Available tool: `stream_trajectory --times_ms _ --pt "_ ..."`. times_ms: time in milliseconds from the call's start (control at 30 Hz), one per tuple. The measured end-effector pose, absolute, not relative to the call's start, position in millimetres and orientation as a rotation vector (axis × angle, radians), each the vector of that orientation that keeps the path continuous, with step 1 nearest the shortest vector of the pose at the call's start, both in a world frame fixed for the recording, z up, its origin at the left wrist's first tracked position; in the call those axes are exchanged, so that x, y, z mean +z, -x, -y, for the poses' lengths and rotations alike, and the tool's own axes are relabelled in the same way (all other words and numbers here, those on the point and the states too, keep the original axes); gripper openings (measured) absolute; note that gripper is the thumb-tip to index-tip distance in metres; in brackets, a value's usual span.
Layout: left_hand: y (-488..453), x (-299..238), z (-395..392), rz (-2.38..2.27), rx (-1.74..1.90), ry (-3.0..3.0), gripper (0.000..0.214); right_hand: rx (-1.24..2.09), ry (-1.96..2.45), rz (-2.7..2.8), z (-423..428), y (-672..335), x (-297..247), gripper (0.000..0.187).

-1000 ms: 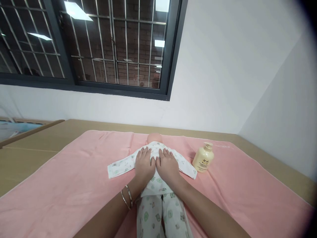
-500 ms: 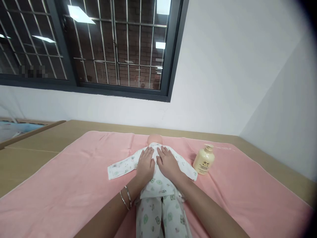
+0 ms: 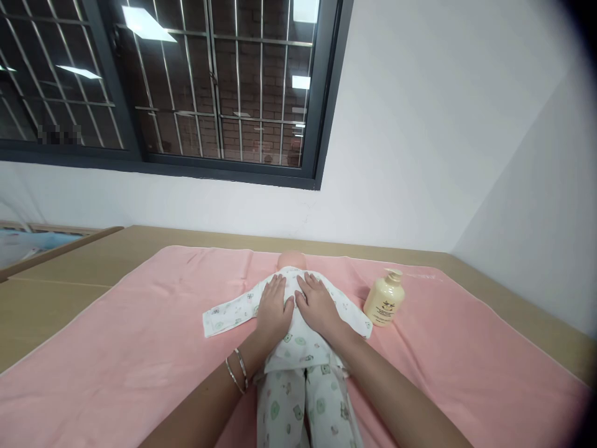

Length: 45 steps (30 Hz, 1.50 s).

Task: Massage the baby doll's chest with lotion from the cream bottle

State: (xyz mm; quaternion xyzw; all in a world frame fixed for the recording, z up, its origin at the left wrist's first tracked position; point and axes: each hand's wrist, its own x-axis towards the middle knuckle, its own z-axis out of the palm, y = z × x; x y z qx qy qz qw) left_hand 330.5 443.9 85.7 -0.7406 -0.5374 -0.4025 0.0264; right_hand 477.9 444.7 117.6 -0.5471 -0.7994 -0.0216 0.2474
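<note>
A baby doll (image 3: 292, 259) lies on a pink blanket (image 3: 153, 348), its head at the far end and its legs toward me. It wears a white printed top (image 3: 298, 348) with long sleeves spread to both sides, and matching trousers (image 3: 282, 404). My left hand (image 3: 274, 311) rests flat on the left side of the doll's chest, fingers stretched out. On the right side of the chest lies my right hand (image 3: 318, 306), also flat and open. The thumbs are close together near the middle. Neither hand grips anything.
A pale yellow pump bottle (image 3: 385, 298) stands by the end of the doll's right-hand sleeve. The blanket covers a wooden surface (image 3: 74, 267) with a raised edge at left. Behind it are a white wall (image 3: 396, 155) and a barred window (image 3: 224, 87).
Both hands stay on the doll's chest with almost no movement. The view has shifted very slightly.
</note>
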Motion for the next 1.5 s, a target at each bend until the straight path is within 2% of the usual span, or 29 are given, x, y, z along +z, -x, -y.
stream_trajectory --times_ms 167,333,500,767,967,1100,1333,1500 --pt "-330 85 -444 1.5 -1.177 2.303 0.045 -0.14 1.389 2.292 -447 -481 120 0.045" --pt "-328 88 -439 1.412 -1.196 2.284 0.043 -0.281 1.476 2.23 -426 -468 123 0.04" --pt "-330 91 -435 1.474 -1.248 2.198 0.037 -0.18 1.554 2.132 -424 -466 120 0.037" --pt "-332 83 -444 1.632 -1.232 2.27 0.045 0.048 1.401 2.212 -457 -484 109 0.045" --pt "-328 89 -442 1.342 -1.218 2.345 0.044 -0.11 1.418 2.226 -441 -474 117 0.039" --pt "-328 92 -438 1.258 -1.269 2.284 0.037 -0.22 1.488 2.241 -426 -467 123 0.036" --pt "-332 91 -435 1.466 -1.339 2.197 0.031 -0.066 1.609 2.106 -424 -469 130 0.026" --pt "-333 88 -440 1.648 -1.295 2.25 0.042 0.026 1.496 2.112 -440 -475 115 0.047"
